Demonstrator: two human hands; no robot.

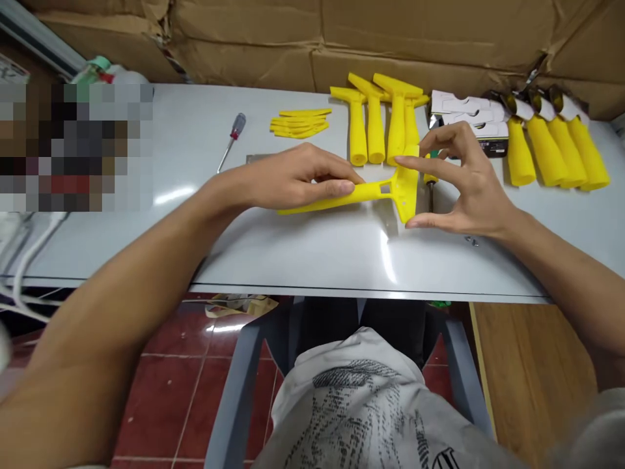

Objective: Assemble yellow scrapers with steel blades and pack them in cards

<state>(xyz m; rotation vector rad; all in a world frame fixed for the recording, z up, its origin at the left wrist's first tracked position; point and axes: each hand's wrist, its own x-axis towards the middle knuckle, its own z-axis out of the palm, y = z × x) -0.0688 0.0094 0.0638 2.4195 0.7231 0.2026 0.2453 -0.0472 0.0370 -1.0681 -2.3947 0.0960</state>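
1. Head camera: our pale, glossy counter (332, 260) spans the scene, backed by creased brown cardboard (254, 39).
2. At the counter's back, we see a cluster of smooth T-shaped yellow pieces (358, 130); to the right, four flared yellow pieces (549, 153) with dark, shiny heads sit beside white-and-black boxes (452, 103).
3. Over the counter's middle, we hold one yellow handle (364, 193). Our left hand (307, 176) grips its long shaft; our right hand (466, 182) pinches the crosspiece end to end between forefinger and thumb.
4. Work looks partway, we judge: this handle's rectangular slot and small round holes are bare, so it seems unfinished, while the headed pieces appear further along; whether they are complete, we cannot tell.
5. Slim, slightly bowed yellow strips (300, 124) lie loosely piled near a metal-shafted screwdriver (237, 126).
6. Tiny metal bits (471, 240) rest just beside our right wrist.
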